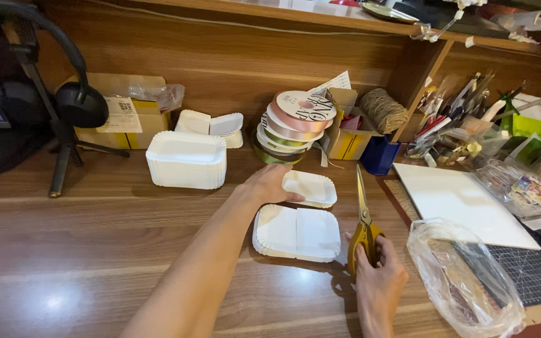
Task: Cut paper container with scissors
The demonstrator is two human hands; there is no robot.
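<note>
**Two hands, two paper trays and one pair of scissors**

Two white paper trays lie in front of the person on the wooden worktop [95, 250]. The nearer paper tray [297, 233] is roughly square with rounded corners and a crimped rim; it shows a flat raised band across its middle and looks to be turned bottom up, though that is hard to tell. The smaller paper tray [311, 188] lies just beyond it, open side up, with the same fluted edge.

The left hand [269, 186] rests with its fingers curled loosely on the near edge of the smaller tray, touching it rather than gripping it. The right hand [380, 272] is closed around the yellow handles of the scissors [362, 216], whose blades are shut and point away from the person, just to the right of both trays.

Counted further back: one stack of white trays [186, 159], two more loose white trays [211, 125] by the wall, one pile of ribbon spools [292, 125], and one ball of twine [383, 111]. One clear plastic bag [464, 275] lies to the right of the scissors, beside one white board [458, 203].
</note>
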